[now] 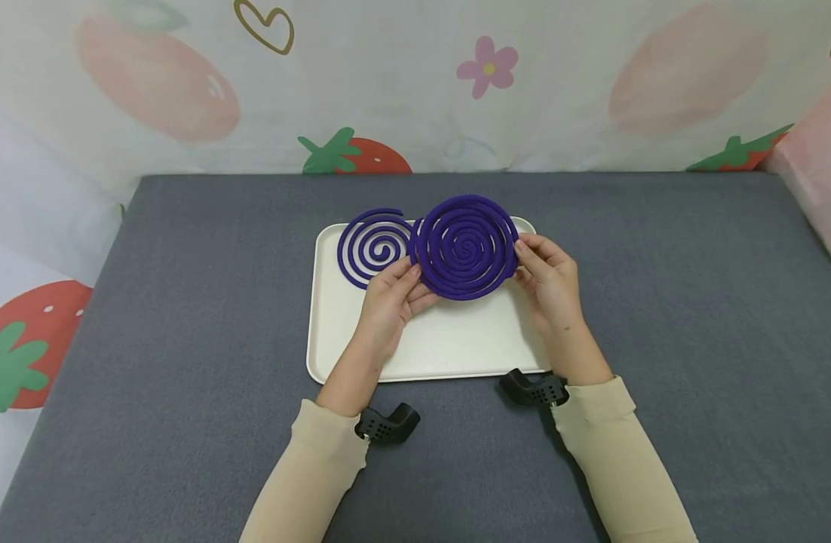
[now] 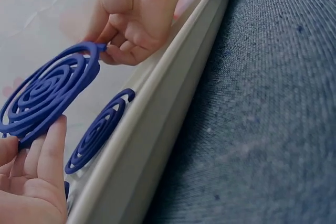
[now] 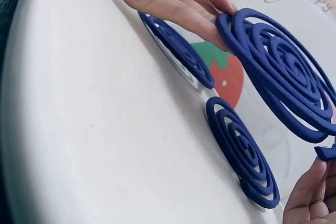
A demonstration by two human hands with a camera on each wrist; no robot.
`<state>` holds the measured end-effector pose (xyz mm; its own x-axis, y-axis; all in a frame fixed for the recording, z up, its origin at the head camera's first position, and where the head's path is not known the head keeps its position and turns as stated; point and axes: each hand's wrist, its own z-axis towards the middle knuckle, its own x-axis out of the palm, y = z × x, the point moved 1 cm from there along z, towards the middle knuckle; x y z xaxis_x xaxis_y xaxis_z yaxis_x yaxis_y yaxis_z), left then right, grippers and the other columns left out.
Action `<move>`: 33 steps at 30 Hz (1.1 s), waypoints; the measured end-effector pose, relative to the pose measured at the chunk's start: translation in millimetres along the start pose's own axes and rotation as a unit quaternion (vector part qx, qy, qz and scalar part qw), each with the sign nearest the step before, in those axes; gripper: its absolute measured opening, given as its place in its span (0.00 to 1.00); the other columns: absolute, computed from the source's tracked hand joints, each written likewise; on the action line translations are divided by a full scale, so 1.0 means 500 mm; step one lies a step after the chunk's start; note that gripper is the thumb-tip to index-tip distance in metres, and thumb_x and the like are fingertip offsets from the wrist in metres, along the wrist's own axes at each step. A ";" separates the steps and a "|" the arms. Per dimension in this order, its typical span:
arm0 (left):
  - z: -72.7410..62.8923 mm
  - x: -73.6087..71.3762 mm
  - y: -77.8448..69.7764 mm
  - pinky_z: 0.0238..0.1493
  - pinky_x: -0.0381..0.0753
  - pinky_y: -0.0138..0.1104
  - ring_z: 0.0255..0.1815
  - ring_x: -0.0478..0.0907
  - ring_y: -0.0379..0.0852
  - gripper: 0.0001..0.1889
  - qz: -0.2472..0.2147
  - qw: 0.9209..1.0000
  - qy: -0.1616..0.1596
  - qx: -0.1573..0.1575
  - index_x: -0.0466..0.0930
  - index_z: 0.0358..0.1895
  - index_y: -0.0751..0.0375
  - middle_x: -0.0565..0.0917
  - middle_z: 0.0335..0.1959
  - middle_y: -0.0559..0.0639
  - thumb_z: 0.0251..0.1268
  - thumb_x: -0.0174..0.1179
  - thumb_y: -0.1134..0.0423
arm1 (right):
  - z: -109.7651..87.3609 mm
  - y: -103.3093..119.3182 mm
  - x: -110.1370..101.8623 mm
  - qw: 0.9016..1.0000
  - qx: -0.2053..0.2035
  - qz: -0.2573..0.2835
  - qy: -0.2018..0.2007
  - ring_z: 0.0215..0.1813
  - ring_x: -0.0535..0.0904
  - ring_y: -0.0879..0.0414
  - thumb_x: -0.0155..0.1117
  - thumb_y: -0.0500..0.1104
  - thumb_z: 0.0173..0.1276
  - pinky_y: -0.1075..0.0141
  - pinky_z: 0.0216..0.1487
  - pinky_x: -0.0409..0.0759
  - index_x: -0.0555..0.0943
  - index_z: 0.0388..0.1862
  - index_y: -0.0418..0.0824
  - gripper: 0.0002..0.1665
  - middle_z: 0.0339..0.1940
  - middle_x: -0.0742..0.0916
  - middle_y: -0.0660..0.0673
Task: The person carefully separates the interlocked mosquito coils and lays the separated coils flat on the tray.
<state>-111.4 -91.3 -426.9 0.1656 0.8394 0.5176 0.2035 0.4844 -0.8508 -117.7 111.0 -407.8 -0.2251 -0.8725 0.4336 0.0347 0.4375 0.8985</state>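
Both hands hold a purple-blue mosquito coil by its opposite edges, raised over a white tray. Its rings lie close together in the head view, and in the wrist views they look layered, like coils stacked or nested. My left hand pinches the left edge between thumb and fingers. On the other side, my right hand pinches the right edge, thumb in front. A looser mosquito coil lies at the tray's back left. Another coil on the tray shows in the right wrist view; the held one hides it in the head view.
A grey cloth covers the table under the tray. Behind its far edge hangs a pale curtain printed with fruit and flowers. Black wrist devices sit on both forearms near the tray's front edge.
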 end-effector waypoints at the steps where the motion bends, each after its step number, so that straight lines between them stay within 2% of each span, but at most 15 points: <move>1: 0.000 0.000 0.000 0.48 0.81 0.38 0.39 0.83 0.41 0.19 0.002 1.000 -0.001 0.001 0.64 0.63 0.78 0.81 0.48 0.65 0.74 0.40 0.72 | 0.000 0.000 0.000 1.000 0.001 0.002 0.002 0.27 0.76 0.61 0.56 0.30 0.68 0.74 0.28 0.76 0.83 0.29 0.43 0.13 0.25 0.83 0.50; 7: -0.003 0.000 -0.001 0.45 0.82 0.36 0.36 0.83 0.40 0.18 0.018 1.000 -0.004 -0.001 0.65 0.61 0.79 0.83 0.39 0.51 0.70 0.44 0.76 | -0.001 0.000 0.001 1.000 0.002 -0.003 0.011 0.28 0.76 0.61 0.55 0.30 0.69 0.73 0.28 0.76 0.83 0.29 0.43 0.13 0.26 0.83 0.50; 12: -0.003 0.002 -0.001 0.40 0.83 0.32 0.33 0.83 0.39 0.18 0.024 1.000 0.002 -0.005 0.66 0.59 0.79 0.84 0.34 0.47 0.68 0.47 0.77 | -0.003 -0.002 0.003 0.999 0.015 -0.007 0.031 0.27 0.75 0.62 0.53 0.30 0.70 0.73 0.28 0.75 0.82 0.29 0.44 0.15 0.24 0.81 0.51; 18: -0.002 0.001 0.002 0.42 0.83 0.35 0.36 0.83 0.40 0.18 0.024 1.000 0.013 -0.004 0.66 0.60 0.77 0.84 0.38 0.51 0.68 0.47 0.77 | -0.003 -0.005 0.007 0.998 0.038 -0.015 0.037 0.27 0.74 0.63 0.51 0.34 0.72 0.72 0.29 0.73 0.78 0.31 0.44 0.12 0.24 0.79 0.52; 23: -0.001 0.001 0.003 0.44 0.83 0.37 0.38 0.83 0.42 0.19 0.027 1.000 0.011 -0.002 0.66 0.61 0.77 0.83 0.42 0.56 0.68 0.47 0.77 | -0.004 -0.009 0.010 0.995 0.066 -0.022 0.073 0.28 0.77 0.62 0.51 0.34 0.72 0.72 0.29 0.74 0.72 0.36 0.43 0.05 0.28 0.80 0.52; 27: -0.001 0.001 0.002 0.44 0.83 0.38 0.37 0.83 0.42 0.19 0.032 0.999 0.002 -0.002 0.66 0.60 0.77 0.84 0.41 0.56 0.68 0.48 0.77 | -0.006 -0.012 0.011 0.992 0.084 -0.021 0.096 0.28 0.80 0.60 0.49 0.29 0.70 0.71 0.29 0.78 0.68 0.42 0.42 0.09 0.28 0.84 0.50; 33: -0.001 0.001 0.003 0.44 0.83 0.38 0.36 0.84 0.42 0.19 0.039 0.999 -0.003 -0.004 0.67 0.60 0.76 0.83 0.42 0.58 0.67 0.48 0.77 | -0.006 -0.013 0.012 0.992 0.090 -0.014 0.091 0.27 0.81 0.61 0.49 0.25 0.69 0.71 0.28 0.79 0.67 0.44 0.41 0.12 0.27 0.85 0.49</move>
<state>-110.5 -90.2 -427.9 0.1750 0.8765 0.4484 0.1982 0.4148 -0.8881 -116.5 102.4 -410.7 -0.0437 -0.9029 0.4276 -0.1468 0.4291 0.8912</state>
